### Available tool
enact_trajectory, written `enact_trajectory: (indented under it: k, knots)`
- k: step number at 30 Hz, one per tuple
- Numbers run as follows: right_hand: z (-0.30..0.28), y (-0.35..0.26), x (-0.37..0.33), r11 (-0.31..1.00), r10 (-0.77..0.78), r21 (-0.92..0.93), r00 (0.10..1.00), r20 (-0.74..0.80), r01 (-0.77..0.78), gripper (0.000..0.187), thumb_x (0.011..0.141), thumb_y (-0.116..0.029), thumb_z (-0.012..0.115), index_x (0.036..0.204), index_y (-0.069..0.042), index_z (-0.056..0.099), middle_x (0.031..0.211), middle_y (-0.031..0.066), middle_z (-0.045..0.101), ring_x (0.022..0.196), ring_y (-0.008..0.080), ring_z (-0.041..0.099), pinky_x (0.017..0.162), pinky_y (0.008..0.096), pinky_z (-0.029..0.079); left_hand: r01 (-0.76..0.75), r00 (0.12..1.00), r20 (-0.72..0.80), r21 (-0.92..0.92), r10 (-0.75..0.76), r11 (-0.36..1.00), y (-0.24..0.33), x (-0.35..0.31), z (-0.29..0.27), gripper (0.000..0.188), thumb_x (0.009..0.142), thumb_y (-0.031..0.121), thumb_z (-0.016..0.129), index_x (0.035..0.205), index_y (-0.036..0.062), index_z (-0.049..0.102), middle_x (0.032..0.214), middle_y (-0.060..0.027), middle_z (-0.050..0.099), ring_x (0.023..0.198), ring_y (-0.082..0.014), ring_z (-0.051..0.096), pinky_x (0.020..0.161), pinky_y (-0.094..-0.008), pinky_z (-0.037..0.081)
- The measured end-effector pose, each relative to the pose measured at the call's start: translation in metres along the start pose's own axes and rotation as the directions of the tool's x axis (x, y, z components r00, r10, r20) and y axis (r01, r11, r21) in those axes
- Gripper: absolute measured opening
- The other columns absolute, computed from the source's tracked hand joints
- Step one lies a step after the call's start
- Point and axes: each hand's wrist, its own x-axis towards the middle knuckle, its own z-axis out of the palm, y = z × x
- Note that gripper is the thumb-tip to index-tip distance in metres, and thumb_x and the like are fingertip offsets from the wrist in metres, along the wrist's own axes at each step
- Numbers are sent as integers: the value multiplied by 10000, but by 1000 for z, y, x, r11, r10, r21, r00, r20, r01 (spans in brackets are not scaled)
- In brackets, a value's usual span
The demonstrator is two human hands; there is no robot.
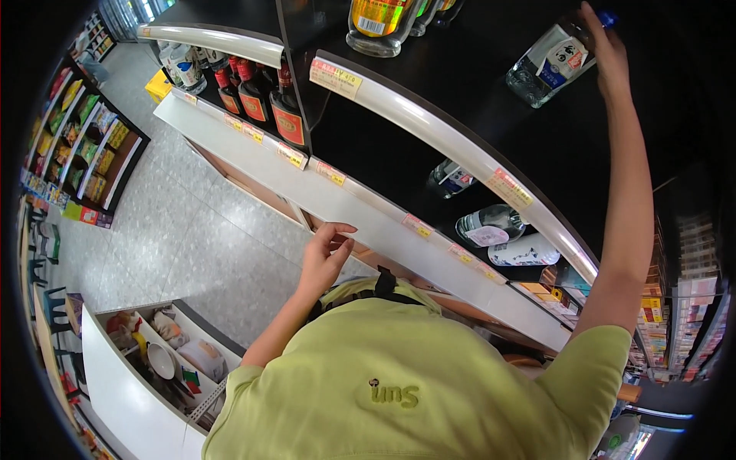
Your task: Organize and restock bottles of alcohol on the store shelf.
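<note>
At the upper right my right hand (609,55) is closed round the neck of a clear glass bottle (537,69) with a white and blue label and a blue cap. The bottle leans on a slant over the black upper shelf (468,84). My left hand (328,257) hangs beside the lower white shelf edge (360,207), loosely curled, with nothing in it and a gap between thumb and fingers. On the shelf below are a clear bottle with a pale label (491,226), a white bottle (525,251) and another clear bottle (452,178).
A curved price-tag rail (429,126) fronts the upper shelf, where a glass bottle with a gold label (376,27) stands. Dark red-capped bottles (257,100) fill the left bay. Behind my left arm is a white drawer unit (142,399) holding bowls and cloths. Snack racks (80,146) stand across the aisle.
</note>
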Motion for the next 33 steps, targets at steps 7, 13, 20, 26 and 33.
enact_trajectory:
  k: [7,13,20,26,33]
  knots:
    - [121,-86,-188,551,-547,-683,826,137,479,403,982,-15,360,1342,80,517,1387,252,513,1322,345,489,1162,479,364,34,999,9,-5,-34,999,-10,2,-7,174,911,2,609,1083,4,638,1000,-62,629,865,-137,629,806,-284,520]
    - [149,-52,-373,829,42,-362,598,801,427,346,744,-42,751,1076,-3,663,1049,110,698,1008,255,672,885,399,512,38,999,22,28,-38,999,-8,8,-5,180,906,-2,608,1084,1,636,1039,-75,628,879,-153,640,810,-292,528]
    - [160,132,-394,941,42,-322,982,-185,-101,570,887,-26,667,1399,20,421,1444,178,432,1368,248,408,1144,380,340,35,994,103,30,-38,999,8,7,5,196,911,16,610,1105,25,638,1051,-52,620,919,-134,618,845,-296,511]
    - [150,168,-346,907,80,-364,934,-348,-212,544,928,-181,685,1391,8,470,1388,154,503,1305,238,452,1106,371,330,5,995,96,67,-12,998,-1,-1,0,175,912,10,608,1085,7,636,1066,-89,613,905,-163,642,815,-295,531]
    - [125,201,-311,866,121,-408,914,-387,-288,541,918,-233,706,1371,-16,504,1355,120,544,1237,235,519,1072,362,362,19,998,61,40,-22,999,-3,-6,-7,172,912,14,612,1082,4,637,1026,-73,625,875,-144,626,804,-289,527]
